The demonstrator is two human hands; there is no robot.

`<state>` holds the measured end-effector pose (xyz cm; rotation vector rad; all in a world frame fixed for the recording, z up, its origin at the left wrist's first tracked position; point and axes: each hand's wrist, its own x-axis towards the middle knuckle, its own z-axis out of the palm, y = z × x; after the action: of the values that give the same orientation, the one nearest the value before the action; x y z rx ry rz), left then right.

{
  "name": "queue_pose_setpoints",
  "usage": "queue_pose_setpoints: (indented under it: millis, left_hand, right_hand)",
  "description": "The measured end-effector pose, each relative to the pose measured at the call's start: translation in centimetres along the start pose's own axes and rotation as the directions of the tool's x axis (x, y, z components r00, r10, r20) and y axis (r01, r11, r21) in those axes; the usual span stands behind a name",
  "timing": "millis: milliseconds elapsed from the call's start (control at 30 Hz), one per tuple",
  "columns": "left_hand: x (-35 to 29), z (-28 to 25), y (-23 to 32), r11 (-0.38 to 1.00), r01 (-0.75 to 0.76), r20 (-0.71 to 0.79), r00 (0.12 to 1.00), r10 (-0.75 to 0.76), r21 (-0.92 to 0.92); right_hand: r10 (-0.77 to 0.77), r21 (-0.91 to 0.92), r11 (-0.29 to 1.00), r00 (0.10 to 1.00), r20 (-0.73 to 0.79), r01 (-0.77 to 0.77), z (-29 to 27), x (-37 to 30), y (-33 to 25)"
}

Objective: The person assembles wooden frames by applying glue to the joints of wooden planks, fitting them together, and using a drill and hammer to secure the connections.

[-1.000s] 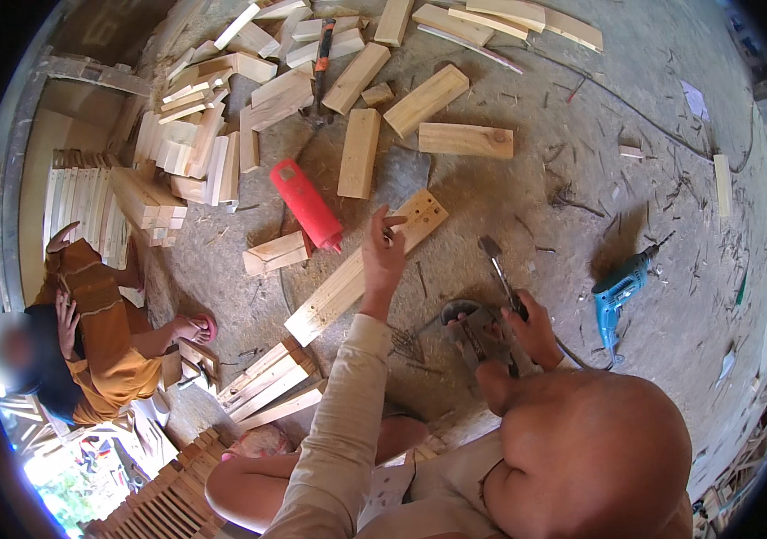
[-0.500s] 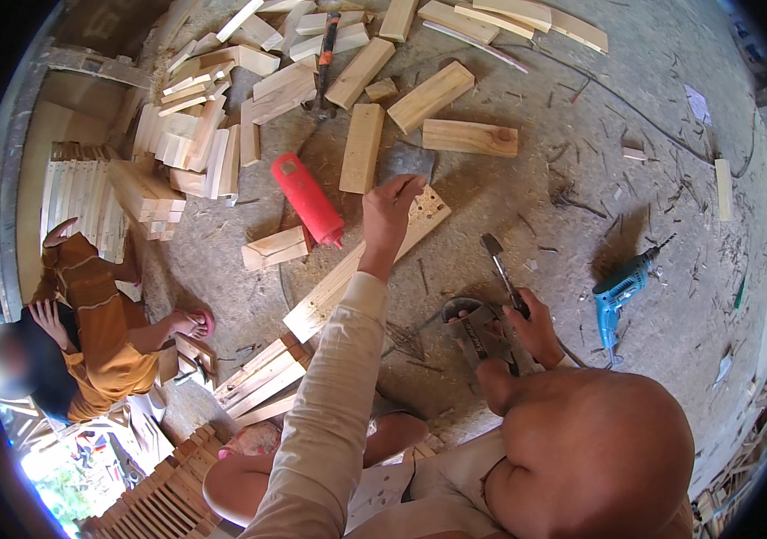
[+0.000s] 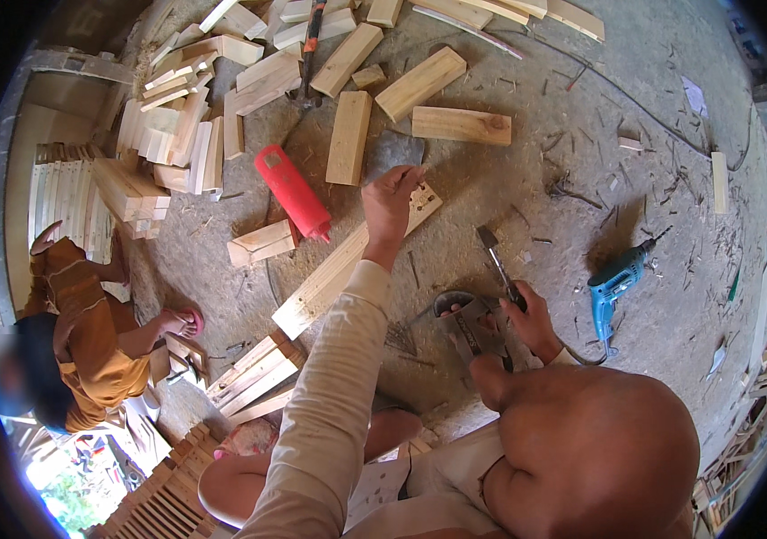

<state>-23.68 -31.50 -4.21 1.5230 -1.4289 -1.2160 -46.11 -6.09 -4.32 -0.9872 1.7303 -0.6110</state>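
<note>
My left hand [image 3: 387, 216] is closed in a pinch above the far end of a long pale wooden board [image 3: 325, 292]. Whatever lies between its fingertips is too small to make out. Several dark holes show in the board near that end, and its near end meets other wood pieces. In my right hand [image 3: 532, 319] is a hammer [image 3: 497, 259], gripped by its dark handle with the metal head tilted up and away, apart from the board. A red squeeze bottle [image 3: 294, 193] lies left of the board, beside a short wood block [image 3: 262, 243].
A blue power drill [image 3: 615, 289] with its cord lies on the floor at right. Far off are loose wood blocks [image 3: 424, 83] and an orange-and-black handled hammer [image 3: 312, 49]. A person in orange-brown clothes [image 3: 101, 359] sits at left by stacked wood. My sandaled foot [image 3: 466, 319] is near the hammer.
The whole view has shifted slightly, so floor things sit a little higher and farther left. My left hand keeps its pinch over the board, and my right hand still holds the hammer.
</note>
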Motion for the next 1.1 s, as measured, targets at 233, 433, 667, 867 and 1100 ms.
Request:
queue_pose_setpoints:
  millis: [233, 433, 667, 867, 1100]
  left_hand:
    - [-0.1, 0.4, 0.2, 0.881, -0.375, 0.047, 0.924, 0.378, 0.289]
    - [-0.6, 0.5, -0.5, 0.794, -0.438, 0.145, 0.897, 0.418, 0.421]
    - [-2.2, -4.1, 2.4, 0.803, -0.36, -0.047, 0.901, 0.432, 0.475]
    - [-13.7, -10.2, -2.8, 0.781, -0.022, 0.405, 0.864, -0.299, 0.624]
    - [-21.9, -7.3, -10.3, 0.543, 0.303, 0.067, 0.827, -0.559, 0.783]
  right_hand:
    - [-0.059, -0.029, 0.998, 0.998, -0.036, 0.058, 0.5, -0.2, 0.2]
    - [-0.013, -0.041, 0.999, 1.0, 0.004, 0.013, 0.8, 0.2, 0.5]
    - [0.07, -0.027, 0.997, 0.997, 0.019, -0.069, 1.5, 0.3, 1.3]
    - [0.058, -0.031, 0.998, 0.997, 0.051, -0.056, 1.6, 0.3, 0.3]
    - [-0.055, -0.072, 0.996, 0.998, -0.043, 0.052, 2.4, 0.3, 1.7]
